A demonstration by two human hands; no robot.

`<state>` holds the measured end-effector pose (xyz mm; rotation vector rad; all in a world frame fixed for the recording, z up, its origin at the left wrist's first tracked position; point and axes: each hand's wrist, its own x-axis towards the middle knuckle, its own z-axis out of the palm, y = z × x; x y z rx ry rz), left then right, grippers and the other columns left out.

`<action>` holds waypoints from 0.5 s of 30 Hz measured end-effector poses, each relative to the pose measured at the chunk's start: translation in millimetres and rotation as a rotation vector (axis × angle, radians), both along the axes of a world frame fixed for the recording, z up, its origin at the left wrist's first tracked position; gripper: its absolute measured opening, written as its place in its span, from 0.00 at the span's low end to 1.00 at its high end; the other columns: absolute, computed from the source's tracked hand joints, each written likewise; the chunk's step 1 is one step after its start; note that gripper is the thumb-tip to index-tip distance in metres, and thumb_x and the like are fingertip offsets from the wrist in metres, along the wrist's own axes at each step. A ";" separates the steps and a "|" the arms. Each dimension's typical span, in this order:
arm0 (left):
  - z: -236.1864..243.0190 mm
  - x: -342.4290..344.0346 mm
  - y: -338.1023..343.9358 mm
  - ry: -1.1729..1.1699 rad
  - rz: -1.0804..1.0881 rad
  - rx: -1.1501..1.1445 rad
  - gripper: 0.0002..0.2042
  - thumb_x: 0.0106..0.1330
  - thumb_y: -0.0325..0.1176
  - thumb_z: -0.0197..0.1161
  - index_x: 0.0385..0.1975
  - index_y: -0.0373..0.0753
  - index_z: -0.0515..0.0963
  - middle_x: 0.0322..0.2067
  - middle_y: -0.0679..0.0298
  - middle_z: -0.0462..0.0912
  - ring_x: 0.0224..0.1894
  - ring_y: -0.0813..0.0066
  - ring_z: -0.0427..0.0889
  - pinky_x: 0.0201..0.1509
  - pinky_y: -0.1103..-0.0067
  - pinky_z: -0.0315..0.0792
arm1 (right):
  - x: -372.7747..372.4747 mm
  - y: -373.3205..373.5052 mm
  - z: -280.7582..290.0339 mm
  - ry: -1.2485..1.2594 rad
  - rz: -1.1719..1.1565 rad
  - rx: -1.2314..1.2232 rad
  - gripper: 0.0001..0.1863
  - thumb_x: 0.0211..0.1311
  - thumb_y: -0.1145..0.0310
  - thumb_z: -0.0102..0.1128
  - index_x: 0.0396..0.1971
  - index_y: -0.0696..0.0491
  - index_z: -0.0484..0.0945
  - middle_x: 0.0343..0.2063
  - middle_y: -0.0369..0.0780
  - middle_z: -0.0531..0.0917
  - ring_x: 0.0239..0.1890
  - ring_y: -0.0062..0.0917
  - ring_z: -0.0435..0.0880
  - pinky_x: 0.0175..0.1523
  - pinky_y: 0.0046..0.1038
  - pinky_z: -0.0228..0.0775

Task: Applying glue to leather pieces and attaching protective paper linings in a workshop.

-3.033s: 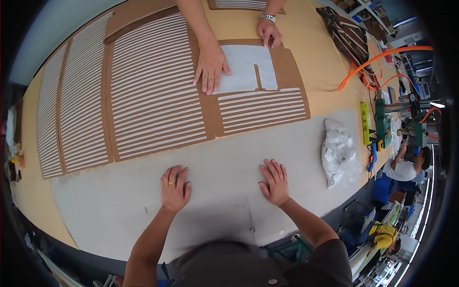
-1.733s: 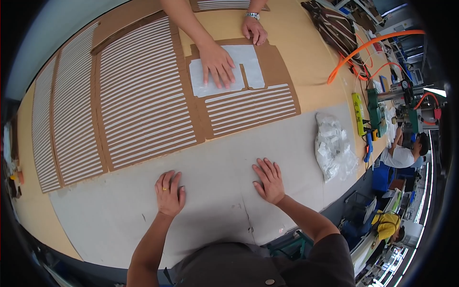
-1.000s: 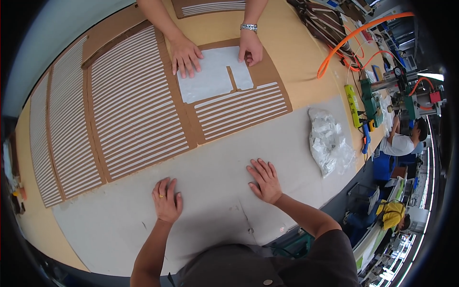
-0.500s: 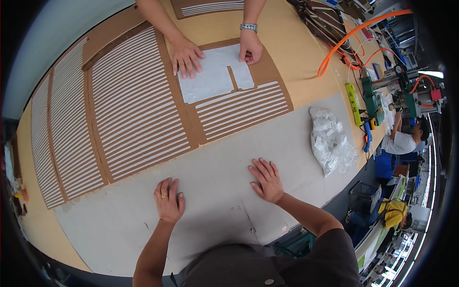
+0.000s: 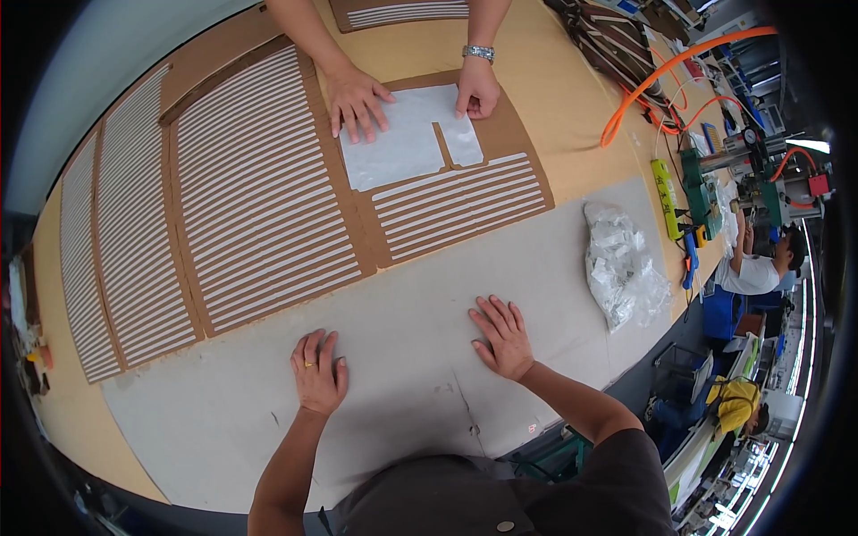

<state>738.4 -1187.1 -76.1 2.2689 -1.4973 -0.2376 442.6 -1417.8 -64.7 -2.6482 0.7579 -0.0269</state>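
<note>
My left hand (image 5: pixel 318 373) rests on the grey sheet (image 5: pixel 420 299) covering the near part of the table, fingers loosely spread and holding nothing. To its right my right hand (image 5: pixel 502 339) lies on the same sheet, fingers apart. Beyond them stretches a long brown cardboard panel (image 5: pixel 365 234) with rows of white strips. A white sheet with a slot (image 5: pixel 391 152) lies on the panel's right section. A co-worker's hand (image 5: pixel 359 100) presses flat on that sheet, and the co-worker's other hand (image 5: pixel 478 89), below a metal wristband, touches its far right corner.
A clear plastic bag with whitish pieces (image 5: pixel 617 263) sits at the right. Past it are a yellow-green power strip (image 5: pixel 665 198), an orange hose (image 5: pixel 639 82) and a green machine (image 5: pixel 695 189). Another striped cardboard piece (image 5: pixel 402 12) lies at the far edge. People sit farther right.
The view has shifted slightly, so the panel and co-worker's hands appear a little to the right. Both my hands stay in place on the grey sheet.
</note>
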 end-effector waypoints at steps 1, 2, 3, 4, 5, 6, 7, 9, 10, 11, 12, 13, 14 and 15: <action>0.0 0.0 0.0 0.002 0.000 0.000 0.25 0.59 0.33 0.60 0.59 0.39 0.71 0.60 0.57 0.66 0.61 0.51 0.64 0.64 0.57 0.60 | 0.1 0.0 0.0 -0.001 0.001 -0.002 0.32 0.64 0.57 0.57 0.68 0.48 0.64 0.71 0.40 0.59 0.74 0.37 0.54 0.75 0.48 0.41; -0.1 0.0 0.1 0.002 0.001 0.000 0.25 0.59 0.33 0.60 0.59 0.39 0.71 0.60 0.57 0.66 0.61 0.51 0.64 0.64 0.57 0.60 | 0.1 -0.1 -0.1 -0.002 0.002 -0.003 0.32 0.64 0.57 0.57 0.68 0.48 0.64 0.71 0.40 0.59 0.74 0.37 0.54 0.75 0.48 0.41; -0.3 -0.1 0.1 0.001 0.001 -0.001 0.25 0.59 0.33 0.60 0.59 0.39 0.71 0.60 0.57 0.66 0.61 0.51 0.64 0.64 0.57 0.60 | -0.1 -0.3 -0.2 -0.002 0.003 -0.003 0.32 0.64 0.57 0.57 0.68 0.48 0.64 0.71 0.40 0.59 0.74 0.37 0.54 0.75 0.48 0.41; -0.4 -0.2 0.0 -0.001 0.000 -0.002 0.25 0.59 0.33 0.60 0.59 0.39 0.71 0.60 0.57 0.66 0.61 0.51 0.64 0.64 0.56 0.60 | -0.3 -0.5 -0.4 0.001 0.004 -0.004 0.32 0.64 0.57 0.57 0.68 0.48 0.64 0.71 0.40 0.59 0.74 0.37 0.54 0.75 0.48 0.41; 0.1 -0.2 -0.2 -0.001 0.001 -0.002 0.25 0.59 0.33 0.60 0.59 0.39 0.71 0.60 0.57 0.66 0.61 0.51 0.64 0.64 0.56 0.60 | -0.4 -0.7 -0.6 0.005 0.004 -0.005 0.32 0.64 0.57 0.57 0.68 0.48 0.64 0.71 0.40 0.59 0.74 0.37 0.54 0.75 0.47 0.40; 1.0 -0.2 -0.7 -0.001 0.000 -0.003 0.25 0.59 0.33 0.60 0.59 0.39 0.72 0.60 0.57 0.66 0.61 0.51 0.64 0.64 0.57 0.60 | -0.4 -0.7 -0.6 0.005 0.005 -0.004 0.32 0.64 0.57 0.57 0.68 0.48 0.64 0.71 0.40 0.59 0.74 0.37 0.54 0.75 0.47 0.40; 1.5 -0.1 -1.0 -0.001 0.000 -0.003 0.25 0.59 0.33 0.61 0.59 0.39 0.72 0.60 0.57 0.66 0.61 0.51 0.64 0.64 0.57 0.60 | -0.4 -0.7 -0.7 0.001 0.005 -0.010 0.32 0.64 0.57 0.57 0.68 0.47 0.64 0.71 0.40 0.59 0.74 0.37 0.54 0.75 0.47 0.41; 0.7 0.0 -0.8 -0.005 0.000 -0.004 0.25 0.59 0.33 0.61 0.59 0.39 0.72 0.60 0.57 0.66 0.61 0.51 0.64 0.63 0.57 0.60 | -0.4 -0.7 -1.0 -0.002 0.006 -0.015 0.32 0.64 0.57 0.57 0.68 0.47 0.64 0.71 0.40 0.59 0.74 0.37 0.54 0.75 0.47 0.41; 0.5 0.1 -0.7 -0.008 0.000 -0.005 0.25 0.59 0.33 0.61 0.58 0.39 0.72 0.60 0.57 0.66 0.61 0.52 0.64 0.63 0.57 0.60 | -0.5 -0.7 -1.2 -0.005 0.007 -0.016 0.32 0.64 0.57 0.57 0.68 0.47 0.64 0.71 0.40 0.59 0.74 0.37 0.54 0.75 0.47 0.41; 0.9 0.1 -0.8 -0.009 0.000 -0.005 0.25 0.59 0.33 0.61 0.58 0.39 0.72 0.60 0.57 0.66 0.61 0.52 0.64 0.63 0.57 0.60 | -0.5 -0.6 -1.3 -0.008 0.008 -0.017 0.32 0.64 0.58 0.57 0.68 0.47 0.64 0.72 0.40 0.59 0.74 0.37 0.54 0.75 0.47 0.41; 1.3 -0.1 -1.0 -0.007 0.001 -0.004 0.25 0.59 0.33 0.60 0.59 0.39 0.72 0.60 0.57 0.66 0.61 0.52 0.64 0.63 0.57 0.60 | -0.5 -0.5 -1.4 -0.008 0.008 -0.016 0.32 0.64 0.58 0.57 0.68 0.47 0.64 0.72 0.40 0.59 0.74 0.37 0.54 0.75 0.47 0.41; 1.6 -0.1 -1.1 -0.005 0.002 -0.002 0.25 0.59 0.32 0.60 0.59 0.39 0.72 0.60 0.57 0.66 0.61 0.52 0.64 0.63 0.57 0.60 | -0.4 -0.4 -1.4 -0.008 0.009 -0.017 0.32 0.64 0.58 0.57 0.68 0.48 0.64 0.72 0.40 0.59 0.74 0.37 0.54 0.75 0.47 0.41; 1.9 0.1 -1.0 -0.005 0.002 -0.002 0.25 0.59 0.32 0.60 0.59 0.39 0.72 0.60 0.57 0.66 0.61 0.52 0.64 0.63 0.57 0.60 | -0.2 -0.4 -1.3 -0.008 0.009 -0.017 0.33 0.63 0.58 0.57 0.68 0.48 0.64 0.72 0.40 0.59 0.74 0.37 0.54 0.75 0.47 0.41; 1.8 0.1 -1.1 -0.002 0.001 -0.004 0.25 0.59 0.32 0.60 0.59 0.39 0.72 0.60 0.57 0.66 0.61 0.52 0.64 0.63 0.57 0.60 | -0.3 -0.4 -1.2 -0.008 0.009 -0.018 0.33 0.63 0.58 0.57 0.68 0.48 0.64 0.72 0.40 0.59 0.74 0.37 0.54 0.75 0.47 0.41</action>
